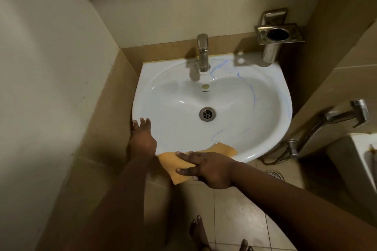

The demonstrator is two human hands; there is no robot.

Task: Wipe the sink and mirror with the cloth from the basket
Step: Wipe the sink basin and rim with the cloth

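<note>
A white wall-hung sink (265, 120) fills the middle of the view, with thin blue streaks on its right side and near its front. An orange cloth (173, 166) is draped over the sink's front rim. My right hand (206, 168) presses flat on the cloth, thumb under its hanging edge. My left hand (142, 138) rests with fingers spread on the sink's left rim, holding nothing. The mirror and the basket are out of view.
A steel tap (203, 53) stands at the sink's back. A metal cup holder (278, 36) is fixed to the wall at the right. A hand sprayer (338, 116) and part of a toilet (363, 161) lie to the right. Tiled walls close in on the left.
</note>
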